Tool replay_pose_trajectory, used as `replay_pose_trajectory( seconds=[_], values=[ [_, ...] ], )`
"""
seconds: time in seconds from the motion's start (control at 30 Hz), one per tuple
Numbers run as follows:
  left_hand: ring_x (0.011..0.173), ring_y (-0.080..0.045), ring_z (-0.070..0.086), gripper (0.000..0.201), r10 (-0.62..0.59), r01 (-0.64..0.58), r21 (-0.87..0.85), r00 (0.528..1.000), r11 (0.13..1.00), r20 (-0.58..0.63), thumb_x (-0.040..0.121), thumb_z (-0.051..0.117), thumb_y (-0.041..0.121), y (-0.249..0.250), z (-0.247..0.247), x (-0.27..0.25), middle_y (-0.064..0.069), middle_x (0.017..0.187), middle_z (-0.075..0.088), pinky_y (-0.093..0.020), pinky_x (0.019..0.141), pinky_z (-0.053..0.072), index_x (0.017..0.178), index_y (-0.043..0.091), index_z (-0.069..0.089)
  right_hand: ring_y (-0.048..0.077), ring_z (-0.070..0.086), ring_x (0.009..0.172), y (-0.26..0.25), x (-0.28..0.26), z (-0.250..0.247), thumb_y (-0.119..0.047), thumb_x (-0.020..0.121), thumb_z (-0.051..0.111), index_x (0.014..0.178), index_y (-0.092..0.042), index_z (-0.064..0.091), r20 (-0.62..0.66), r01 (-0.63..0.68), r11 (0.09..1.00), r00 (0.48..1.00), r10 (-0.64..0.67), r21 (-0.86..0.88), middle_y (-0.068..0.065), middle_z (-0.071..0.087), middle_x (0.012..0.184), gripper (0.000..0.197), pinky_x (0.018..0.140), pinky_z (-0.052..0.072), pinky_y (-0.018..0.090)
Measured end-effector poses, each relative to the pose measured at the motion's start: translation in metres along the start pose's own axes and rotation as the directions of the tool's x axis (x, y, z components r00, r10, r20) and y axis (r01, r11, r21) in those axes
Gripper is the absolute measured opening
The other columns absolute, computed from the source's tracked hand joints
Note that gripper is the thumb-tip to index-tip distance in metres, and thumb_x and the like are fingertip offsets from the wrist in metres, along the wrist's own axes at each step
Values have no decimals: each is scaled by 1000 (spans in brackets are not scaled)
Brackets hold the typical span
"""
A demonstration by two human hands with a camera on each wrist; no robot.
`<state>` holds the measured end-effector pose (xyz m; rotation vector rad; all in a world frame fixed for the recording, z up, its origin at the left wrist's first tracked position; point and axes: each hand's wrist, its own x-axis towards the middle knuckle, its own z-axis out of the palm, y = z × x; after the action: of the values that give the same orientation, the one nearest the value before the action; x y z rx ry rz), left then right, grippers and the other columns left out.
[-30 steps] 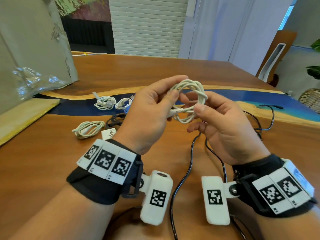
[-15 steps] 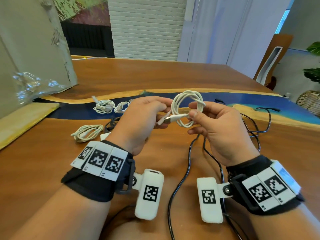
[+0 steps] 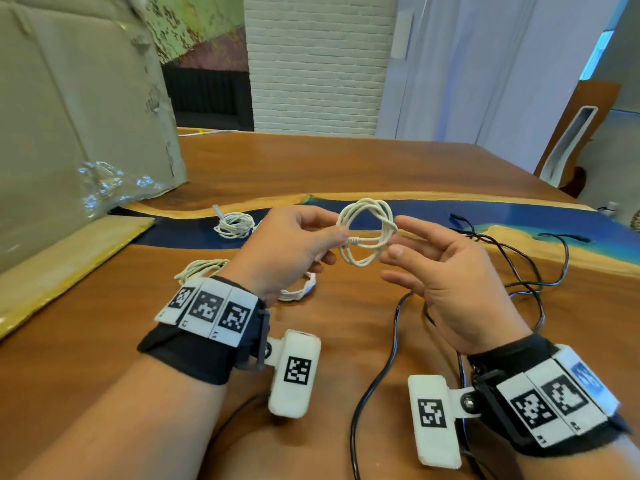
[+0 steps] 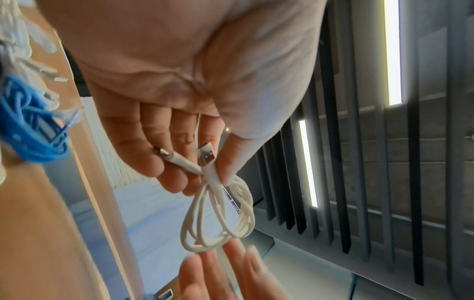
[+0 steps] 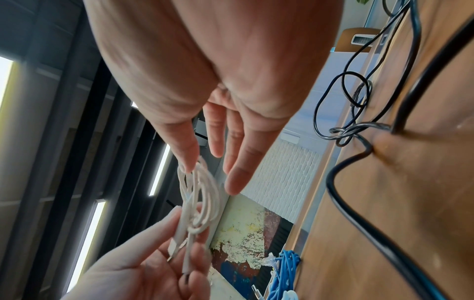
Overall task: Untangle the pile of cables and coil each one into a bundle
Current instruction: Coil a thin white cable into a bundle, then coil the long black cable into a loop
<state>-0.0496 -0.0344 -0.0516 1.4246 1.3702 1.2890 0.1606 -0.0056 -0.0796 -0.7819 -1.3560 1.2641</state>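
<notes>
A white USB cable (image 3: 366,233) is wound into a small coil and held above the wooden table (image 3: 346,161). My left hand (image 3: 341,234) pinches the coil on its left side, with both plugs (image 4: 206,155) under the thumb and fingers. In the left wrist view the loops (image 4: 220,219) hang from that pinch. My right hand (image 3: 398,237) is at the coil's right side with straight fingers; its thumb tip (image 5: 186,165) touches the loops (image 5: 202,194). A loose black cable (image 3: 381,372) runs under my wrists and tangles at the right (image 3: 519,271).
Coiled white bundles (image 3: 235,226) (image 3: 201,268) and a braided white one (image 3: 302,289) lie on the table behind and left of my left hand. A blue cable bundle (image 5: 284,270) lies near them. A large cardboard box (image 3: 69,133) and a yellow board (image 3: 69,261) stand at the left.
My right hand has let go of its pinch on the coil's right side and straightened its fingers. My left hand keeps hold of the coil at its plugs.
</notes>
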Motion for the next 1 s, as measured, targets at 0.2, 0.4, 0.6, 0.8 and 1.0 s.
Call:
replay_pose_trajectory(
  seconds=[0.2, 0.4, 0.6, 0.8, 1.0],
  values=[
    [66, -12, 64, 12, -34, 53, 251, 997, 967, -76, 95, 71, 29, 15, -63, 12, -8, 81, 74, -32, 63, 54, 93, 19, 79, 28, 74, 105, -3, 2, -6, -31, 72, 80, 130, -17, 65, 25, 6, 1000, 1000, -6, -2, 7, 77, 113, 61, 75, 64, 34],
    [74, -34, 67, 24, -230, 326, 464, 940, 824, -251, 93, 69, 43, -4, -141, 30, -13, 76, 74, -47, 65, 56, 91, 22, 80, 31, 73, 105, -1, 3, -8, -41, 60, 78, 127, -21, 67, 44, 26, 1000, 999, -26, -6, 5, 77, 115, 71, 75, 65, 34],
    [65, -19, 62, 31, -418, 562, 515, 827, 647, -377, 103, 54, 29, -30, -170, 41, -4, 79, 72, -19, 42, 43, 92, 4, 67, 28, 75, 103, 6, 5, -11, -66, 54, 87, 127, -30, 69, 37, -1, 1000, 999, 0, 2, 5, 74, 122, 84, 74, 64, 35],
    [73, -22, 68, 38, -394, 524, 758, 838, 388, -378, 98, 57, 39, -43, -173, 56, 1, 70, 67, -26, 60, 47, 73, 12, 67, 27, 75, 101, 7, 9, -16, -47, 65, 74, 130, -25, 67, 44, -11, 1000, 999, 11, 12, 5, 75, 120, 69, 73, 65, 35],
    [61, -17, 50, 42, -325, 466, 856, 863, 222, -386, 96, 62, 47, -40, -159, 65, -3, 70, 54, -26, 56, 39, 74, 12, 56, 25, 76, 97, 2, 9, -23, -47, 63, 75, 127, -25, 68, -17, -3, 1000, 1000, 3, 1, 6, 76, 116, 68, 70, 64, 31]
  ],
)
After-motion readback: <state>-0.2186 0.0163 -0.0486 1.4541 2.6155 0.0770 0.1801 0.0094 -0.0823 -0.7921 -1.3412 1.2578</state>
